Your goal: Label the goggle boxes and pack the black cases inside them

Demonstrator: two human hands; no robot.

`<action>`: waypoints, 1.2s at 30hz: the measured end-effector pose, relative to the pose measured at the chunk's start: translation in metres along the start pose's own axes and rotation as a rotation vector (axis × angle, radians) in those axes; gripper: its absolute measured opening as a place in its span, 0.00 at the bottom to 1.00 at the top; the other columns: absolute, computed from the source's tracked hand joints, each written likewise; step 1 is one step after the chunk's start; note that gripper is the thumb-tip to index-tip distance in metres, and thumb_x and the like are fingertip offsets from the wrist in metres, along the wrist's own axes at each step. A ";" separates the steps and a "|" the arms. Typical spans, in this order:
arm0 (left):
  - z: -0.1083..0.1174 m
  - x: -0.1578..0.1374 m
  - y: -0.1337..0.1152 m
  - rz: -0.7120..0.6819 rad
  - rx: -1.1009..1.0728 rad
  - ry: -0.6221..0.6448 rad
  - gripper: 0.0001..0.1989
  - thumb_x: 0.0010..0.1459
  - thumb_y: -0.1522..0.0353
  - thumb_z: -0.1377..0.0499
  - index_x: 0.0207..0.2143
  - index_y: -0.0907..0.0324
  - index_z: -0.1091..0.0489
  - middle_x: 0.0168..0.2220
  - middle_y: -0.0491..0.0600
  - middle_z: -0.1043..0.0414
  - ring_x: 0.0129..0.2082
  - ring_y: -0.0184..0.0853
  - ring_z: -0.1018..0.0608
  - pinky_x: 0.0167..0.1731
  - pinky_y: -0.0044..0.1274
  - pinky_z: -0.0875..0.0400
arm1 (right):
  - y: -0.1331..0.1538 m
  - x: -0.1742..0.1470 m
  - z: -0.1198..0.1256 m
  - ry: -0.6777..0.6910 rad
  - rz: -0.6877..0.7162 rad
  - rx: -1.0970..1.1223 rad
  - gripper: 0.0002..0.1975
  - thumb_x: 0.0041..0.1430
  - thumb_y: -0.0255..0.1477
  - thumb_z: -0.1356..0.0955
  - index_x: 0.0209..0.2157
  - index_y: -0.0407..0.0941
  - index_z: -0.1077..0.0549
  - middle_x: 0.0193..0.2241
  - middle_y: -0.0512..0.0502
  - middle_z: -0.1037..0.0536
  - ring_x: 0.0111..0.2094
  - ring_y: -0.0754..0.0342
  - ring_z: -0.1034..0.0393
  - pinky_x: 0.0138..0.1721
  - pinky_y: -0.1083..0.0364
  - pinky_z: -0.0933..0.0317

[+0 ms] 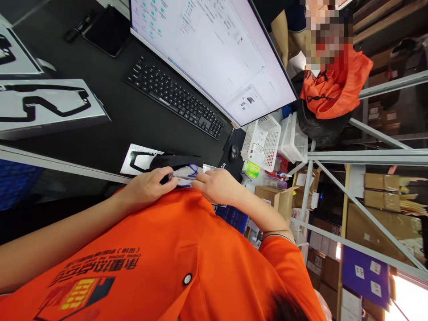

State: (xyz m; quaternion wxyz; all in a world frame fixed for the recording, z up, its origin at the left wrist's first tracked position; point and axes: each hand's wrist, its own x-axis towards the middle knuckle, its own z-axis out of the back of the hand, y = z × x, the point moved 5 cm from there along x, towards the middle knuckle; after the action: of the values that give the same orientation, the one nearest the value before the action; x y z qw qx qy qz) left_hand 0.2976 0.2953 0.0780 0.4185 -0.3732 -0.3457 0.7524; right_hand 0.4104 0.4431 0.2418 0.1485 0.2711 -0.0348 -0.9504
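Close to my orange shirt, both hands grip a crumpled, translucent plastic bag (pixel 183 174) with blue lines along it. My left hand (pixel 152 187) pinches its left end, fingers closed. The right end is between the closed fingers of my right hand (pixel 217 183). What the bag contains, if anything, cannot be made out. Just beyond the bag, a dark flat item (pixel 180 160) lies at the desk edge, partly covering a white box (pixel 135 165) printed with a black frame shape.
A keyboard (pixel 174 96) and monitor (pixel 214 49) occupy the black desk (pixel 100 138). Larger printed boxes (pixel 53 104) lie left, near a dark tablet-like device (pixel 109 31). A mouse (pixel 233 153) and white baskets (pixel 262 140) are right. Another person in orange (pixel 334 89) is beyond.
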 end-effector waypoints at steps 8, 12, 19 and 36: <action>0.008 0.002 -0.018 0.256 -0.105 0.099 0.33 0.55 0.44 0.45 0.54 0.52 0.22 0.52 0.52 0.18 0.52 0.51 0.17 0.54 0.35 0.24 | -0.006 0.005 -0.010 -0.142 -0.043 0.030 0.16 0.82 0.31 0.38 0.62 0.52 0.24 0.43 0.46 0.22 0.40 0.52 0.32 0.35 0.55 0.41; 0.009 0.001 -0.017 0.272 -0.058 0.027 0.30 0.61 0.48 0.48 0.58 0.52 0.25 0.55 0.54 0.21 0.50 0.49 0.17 0.49 0.36 0.22 | -0.006 0.003 -0.009 -0.179 -0.024 0.023 0.15 0.81 0.28 0.38 0.49 0.46 0.18 0.48 0.40 0.21 0.45 0.49 0.32 0.37 0.53 0.38; 0.004 -0.003 -0.007 -0.169 0.095 -0.182 0.20 0.65 0.63 0.50 0.51 0.53 0.22 0.65 0.59 0.29 0.51 0.46 0.18 0.44 0.36 0.19 | 0.012 0.002 -0.007 -0.047 0.154 0.027 0.14 0.80 0.27 0.39 0.51 0.43 0.21 0.54 0.41 0.21 0.42 0.52 0.29 0.36 0.52 0.37; -0.001 0.004 -0.005 -0.051 -0.262 -0.080 0.23 0.65 0.53 0.43 0.54 0.55 0.23 0.59 0.57 0.21 0.59 0.48 0.19 0.63 0.41 0.23 | 0.000 0.012 -0.010 -0.143 -0.186 0.092 0.15 0.82 0.28 0.41 0.59 0.43 0.26 0.48 0.41 0.21 0.46 0.48 0.26 0.47 0.49 0.34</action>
State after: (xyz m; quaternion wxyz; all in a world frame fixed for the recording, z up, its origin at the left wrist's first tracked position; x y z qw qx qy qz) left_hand 0.2986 0.3013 0.0800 0.3709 -0.3853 -0.4669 0.7043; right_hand 0.4060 0.4395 0.2273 0.0444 0.2110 -0.0635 -0.9744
